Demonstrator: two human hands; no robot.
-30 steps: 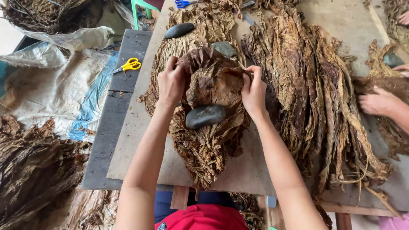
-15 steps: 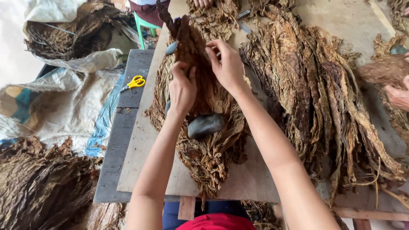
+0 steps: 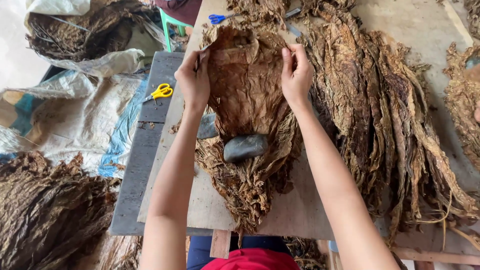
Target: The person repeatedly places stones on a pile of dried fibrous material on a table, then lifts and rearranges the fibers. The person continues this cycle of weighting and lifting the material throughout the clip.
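Hands spread a broad, crinkled brown dried leaf point(image 3: 245, 80) above the wooden board point(image 3: 300, 210).
Left hand point(image 3: 194, 80) pinches its left edge, right hand point(image 3: 296, 75) its right; a smooth dark stone point(image 3: 245, 147) weighs the leaf pile point(image 3: 250, 185) below.

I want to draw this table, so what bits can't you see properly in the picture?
Head view only:
- Second stone: partly hidden by the left hand's wrist and the leaves.
- Smoothed leaf pile: covered by the held leaf and dark stone.
- Blue scissors: blades buried under leaves.
- Right hand: fingertips hidden behind the leaf edge.
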